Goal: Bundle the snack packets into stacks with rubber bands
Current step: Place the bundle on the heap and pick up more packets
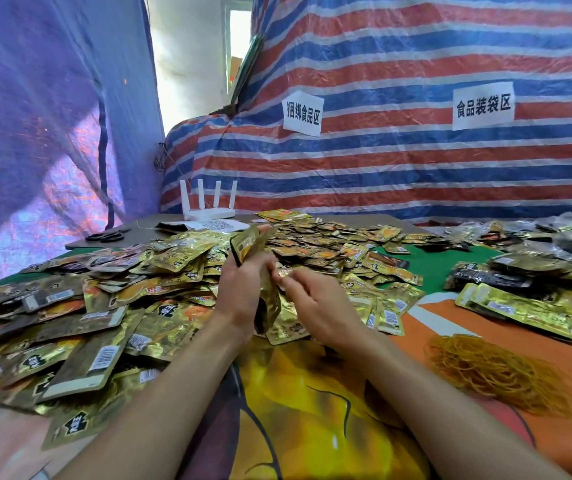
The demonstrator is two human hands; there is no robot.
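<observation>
**Snack packet stack point(247, 244) held upright over the heap**

Mid-table, the left hand point(243, 285) grips the stack on end, fingers curled tight round its glossy gold foil. The right hand point(319, 306) meets it from the side, fingertips bunched at the stack's edge; whether they pinch it I cannot tell. Loose packets point(104, 306), flat and crinkled, lie spread around. To the right, a tangled mound of thin tan rubber bands point(495, 372) rests on orange cloth point(450, 327).
</observation>
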